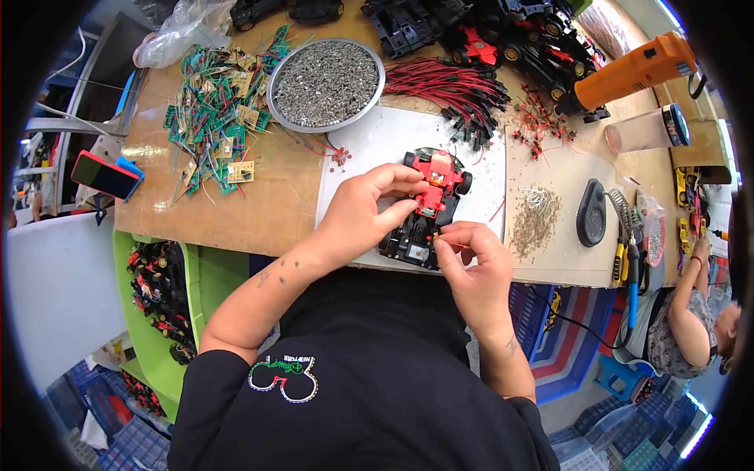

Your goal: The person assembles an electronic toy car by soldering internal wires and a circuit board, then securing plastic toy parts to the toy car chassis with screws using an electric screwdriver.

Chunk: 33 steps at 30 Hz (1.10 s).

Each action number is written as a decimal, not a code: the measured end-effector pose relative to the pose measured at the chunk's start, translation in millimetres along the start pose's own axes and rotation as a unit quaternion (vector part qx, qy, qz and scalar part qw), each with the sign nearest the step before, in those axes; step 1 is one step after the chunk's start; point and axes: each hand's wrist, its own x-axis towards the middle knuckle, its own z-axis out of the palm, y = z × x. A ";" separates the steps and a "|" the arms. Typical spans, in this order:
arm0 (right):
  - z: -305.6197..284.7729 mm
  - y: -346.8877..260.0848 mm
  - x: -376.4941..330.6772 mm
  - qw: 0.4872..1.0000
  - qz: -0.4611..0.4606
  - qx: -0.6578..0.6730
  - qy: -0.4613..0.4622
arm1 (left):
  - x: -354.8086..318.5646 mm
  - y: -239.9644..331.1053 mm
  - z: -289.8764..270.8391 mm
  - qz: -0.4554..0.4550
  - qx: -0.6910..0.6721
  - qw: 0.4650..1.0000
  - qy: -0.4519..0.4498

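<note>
- Head view: the red and black toy car (425, 208) lay on a white sheet (369, 145) at the near edge of the wooden workbench (267, 208), directly in front of the person, with its open underside within easy reach of both hands.
- The left hand (365, 212) lay over the car's left flank, fingers curled around the red body, seemingly to steady it.
- The right hand (471, 255) sat at the car's near end, thumb and forefinger pinched together on something too small to identify, perhaps a wire end.
- Parts were grouped within arm's reach: a round metal bowl of screws (326, 84) at the far middle, a heap of green circuit boards (220, 110) to its left, and a bundle of red and black wires (452, 90) to its right.
- An orange power tool (636, 71) lay far right, and a soldering iron (631, 259) hung at the near right edge.
- A clear plastic bag (177, 31) lay crumpled at the far left corner; a clear cylindrical container with a dark lid (648, 129) lay on its side at right.
- A green crate (200, 282) of finished cars stood low on the left.
- Another person (691, 322) sat at right.
</note>
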 end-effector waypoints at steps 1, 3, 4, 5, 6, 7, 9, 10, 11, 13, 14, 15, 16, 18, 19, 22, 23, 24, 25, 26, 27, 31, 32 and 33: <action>4.3 0.7 -0.3 0.999 -0.032 -0.035 0.014 | -4.9 -1.3 1.1 0.034 0.084 0.996 0.025; 9.9 0.5 -1.1 0.994 -0.060 -0.080 0.032 | -19.5 5.8 -7.1 0.112 0.233 0.966 0.008; 12.3 0.2 -0.9 0.994 -0.061 -0.082 0.030 | -26.9 8.1 -10.2 0.185 0.377 0.908 -0.007; 14.4 -0.1 -0.6 0.992 -0.060 -0.109 0.034 | -32.5 4.3 -9.5 0.200 0.398 0.895 0.002; 16.3 0.0 -0.3 0.988 -0.058 -0.136 0.039 | -36.5 0.3 -9.1 0.200 0.396 0.896 0.004; 17.2 -0.7 0.5 0.988 -0.061 -0.136 0.035 | -40.6 -1.8 -9.3 0.212 0.425 0.880 0.003; 18.0 -0.6 2.1 0.969 -0.114 -0.210 0.061 | -44.6 -8.5 -6.7 0.231 0.436 0.870 0.019; 19.3 -0.4 2.5 0.969 -0.115 -0.212 0.059 | -44.7 -9.6 -4.3 0.231 0.434 0.871 0.022; 20.6 -0.2 3.1 0.970 -0.102 -0.211 0.065 | -44.4 -10.4 -2.2 0.237 0.434 0.869 0.033; 21.4 -1.1 5.3 0.971 -0.089 -0.212 0.070 | -42.4 -12.9 1.5 0.242 0.432 0.867 0.045; 21.0 -2.1 7.0 0.966 -0.099 -0.228 0.072 | -40.8 -14.7 3.3 0.247 0.432 0.866 0.059; 20.3 -3.2 8.4 0.961 -0.108 -0.244 0.074 | -39.3 -15.7 4.5 0.251 0.432 0.863 0.072; 19.9 -3.9 9.0 0.961 -0.108 -0.246 0.073 | -37.7 -15.8 4.7 0.251 0.430 0.864 0.072; 18.9 -5.9 10.7 0.956 -0.103 -0.267 0.071 | -34.3 -14.5 4.8 0.259 0.428 0.863 0.064; 19.1 -8.3 11.5 0.956 -0.103 -0.267 0.070 | -33.5 -14.4 5.0 0.259 0.428 0.864 0.064; 17.3 -19.8 14.8 0.941 -0.117 -0.311 0.058 | -32.0 -12.3 3.8 0.254 0.431 0.864 0.060; 15.4 -24.4 15.3 0.939 -0.112 -0.324 0.031 | -32.1 -9.8 1.8 0.251 0.434 0.863 0.056; 13.8 -28.0 15.5 0.935 -0.108 -0.337 0.005 | -32.2 -7.1 -0.5 0.248 0.438 0.862 0.051; 11.5 -29.7 13.9 0.936 -0.108 -0.336 0.005 | -32.6 -5.0 -2.2 0.247 0.440 0.862 0.052; 9.5 -31.1 11.7 0.930 -0.117 -0.348 -0.006 | -33.3 -2.6 -4.6 0.239 0.430 0.869 0.058; 7.8 -31.2 9.4 0.924 -0.126 -0.360 -0.017 | -33.7 -1.2 -6.4 0.230 0.420 0.876 0.064; 0.9 -30.8 7.9 0.933 -0.133 -0.331 -0.035 | -32.9 5.2 -24.6 0.210 0.454 0.861 0.090; -3.9 -29.9 7.2 0.939 -0.128 -0.318 -0.024 | -28.4 8.0 -32.7 0.220 0.493 0.833 0.124; -7.1 -30.2 8.0 0.943 -0.134 -0.304 -0.001 | -23.0 12.0 -42.1 0.230 0.529 0.802 0.156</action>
